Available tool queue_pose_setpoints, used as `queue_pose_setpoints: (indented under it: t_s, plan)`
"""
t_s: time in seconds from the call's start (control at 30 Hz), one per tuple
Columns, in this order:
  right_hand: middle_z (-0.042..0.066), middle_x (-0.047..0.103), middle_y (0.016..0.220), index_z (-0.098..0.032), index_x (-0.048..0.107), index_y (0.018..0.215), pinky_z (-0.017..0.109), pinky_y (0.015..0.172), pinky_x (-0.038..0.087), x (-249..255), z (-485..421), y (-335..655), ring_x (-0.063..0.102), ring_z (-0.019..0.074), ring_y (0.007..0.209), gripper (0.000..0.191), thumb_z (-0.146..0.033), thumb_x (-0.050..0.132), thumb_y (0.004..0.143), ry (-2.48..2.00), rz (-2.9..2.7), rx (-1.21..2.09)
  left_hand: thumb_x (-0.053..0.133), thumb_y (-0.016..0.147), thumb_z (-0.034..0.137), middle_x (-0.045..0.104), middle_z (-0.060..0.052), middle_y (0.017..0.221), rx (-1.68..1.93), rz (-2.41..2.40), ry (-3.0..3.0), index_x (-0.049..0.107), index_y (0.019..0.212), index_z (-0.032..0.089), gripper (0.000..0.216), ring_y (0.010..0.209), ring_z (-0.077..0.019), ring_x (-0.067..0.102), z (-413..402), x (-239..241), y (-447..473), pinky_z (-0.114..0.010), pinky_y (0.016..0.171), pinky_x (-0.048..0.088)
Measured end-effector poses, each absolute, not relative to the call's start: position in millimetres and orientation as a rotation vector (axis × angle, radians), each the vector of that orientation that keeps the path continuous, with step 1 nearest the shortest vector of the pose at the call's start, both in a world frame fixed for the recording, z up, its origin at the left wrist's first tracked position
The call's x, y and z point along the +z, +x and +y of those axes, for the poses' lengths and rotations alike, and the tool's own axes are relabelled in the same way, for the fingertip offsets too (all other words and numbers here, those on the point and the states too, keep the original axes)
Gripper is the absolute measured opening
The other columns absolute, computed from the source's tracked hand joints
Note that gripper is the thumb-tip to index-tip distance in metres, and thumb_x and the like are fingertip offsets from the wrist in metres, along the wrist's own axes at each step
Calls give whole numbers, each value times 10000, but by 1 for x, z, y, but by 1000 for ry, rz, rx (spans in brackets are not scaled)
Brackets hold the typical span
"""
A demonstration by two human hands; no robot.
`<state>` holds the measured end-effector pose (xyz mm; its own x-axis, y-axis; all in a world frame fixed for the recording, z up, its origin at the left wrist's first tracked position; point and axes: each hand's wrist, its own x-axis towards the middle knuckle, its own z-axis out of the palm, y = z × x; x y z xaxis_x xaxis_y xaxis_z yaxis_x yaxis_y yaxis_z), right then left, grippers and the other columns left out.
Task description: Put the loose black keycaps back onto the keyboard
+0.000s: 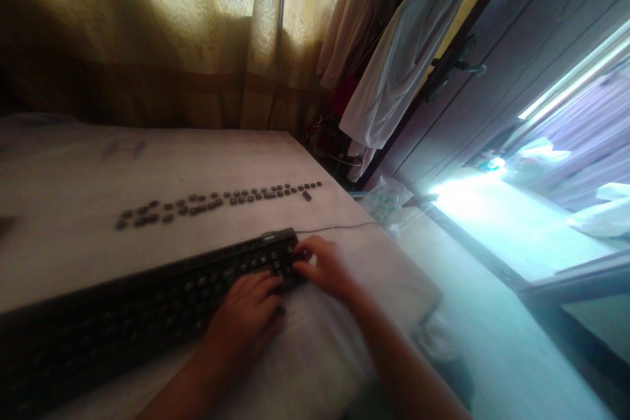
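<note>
A black keyboard (162,295) lies slantwise across the white tabletop, its far right end beneath my hands. My left hand (253,305) rests over the keys near that end, fingers stretched forward and held loosely together. At the right edge of the keyboard my right hand (319,262) curls its thumb and fingers in over the last keys. What sits between those fingertips is too blurred to make out. Beyond the keyboard, several loose black keycaps (241,199) are laid out in rough rows. One darker keycap (307,196) lies apart near their right end.
A cable (339,228) runs from behind the keyboard to the right edge of the table (221,151). Past that edge are a plastic bag (386,197) and hanging clothes (394,72). Yellow curtains (197,33) hang behind. A door (472,72) stands at the right.
</note>
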<state>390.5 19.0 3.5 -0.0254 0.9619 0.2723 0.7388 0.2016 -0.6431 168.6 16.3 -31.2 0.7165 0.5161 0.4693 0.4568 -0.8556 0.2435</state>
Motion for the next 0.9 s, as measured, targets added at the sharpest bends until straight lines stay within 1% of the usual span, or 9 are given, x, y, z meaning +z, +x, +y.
queue_pose_setpoints:
  t_s: [0.13, 0.27, 0.43, 0.6, 0.7, 0.77, 0.9]
  plan:
    - [3, 651, 849, -204, 691, 872, 261, 717, 426, 9, 27, 379, 582, 149, 776, 170, -136, 732, 722, -1703, -1936, 419, 622, 838, 225, 679, -57, 1215, 807, 805, 2808, 667, 897, 220, 74, 1164, -300, 586, 16, -31, 169, -510, 981, 478]
    - [4, 675, 849, -208, 713, 892, 259, 723, 407, 15, 35, 376, 582, 149, 780, 173, -167, 735, 726, -1811, -2034, 490, 627, 838, 229, 676, -57, 1220, 812, 805, 2805, 668, 895, 222, 71, 1166, -301, 581, 16, -31, 169, -512, 984, 475]
    - [20, 702, 887, -208, 726, 941, 256, 713, 402, 24, 40, 376, 595, 155, 787, 200, -183, 721, 742, -1848, -2142, 522, 633, 835, 230, 673, -56, 1223, 816, 804, 2789, 667, 901, 222, 75, 1170, -301, 577, 15, -31, 168, -511, 990, 469]
    - [27, 716, 900, -205, 740, 956, 258, 710, 406, 30, 40, 376, 614, 161, 801, 181, -204, 701, 779, -1835, -2211, 511, 624, 841, 224, 678, -55, 1214, 832, 795, 2780, 668, 902, 221, 76, 1166, -298, 580, 15, -31, 169, -509, 985, 473]
    - [35, 735, 933, -213, 759, 925, 268, 740, 423, 30, 40, 375, 642, 174, 849, 142, -209, 644, 842, -1802, -2252, 512, 632, 838, 225, 678, -52, 1219, 820, 796, 2781, 665, 893, 219, 65, 1164, -300, 582, 15, -30, 169, -511, 980, 480]
    - [42, 745, 962, -219, 769, 918, 276, 774, 434, 29, 41, 375, 655, 184, 885, 165, -196, 615, 866, -1821, -2259, 493, 632, 837, 220, 680, -54, 1217, 825, 800, 2780, 664, 898, 217, 69, 1160, -299, 585, 14, -29, 169, -509, 975, 486]
    - [46, 741, 1007, -220, 769, 966, 277, 821, 444, 27, 42, 375, 656, 188, 930, 180, -179, 636, 851, -1842, -2248, 473, 629, 838, 217, 680, -56, 1217, 823, 807, 2777, 663, 897, 215, 67, 1157, -299, 587, 14, -28, 169, -510, 973, 487]
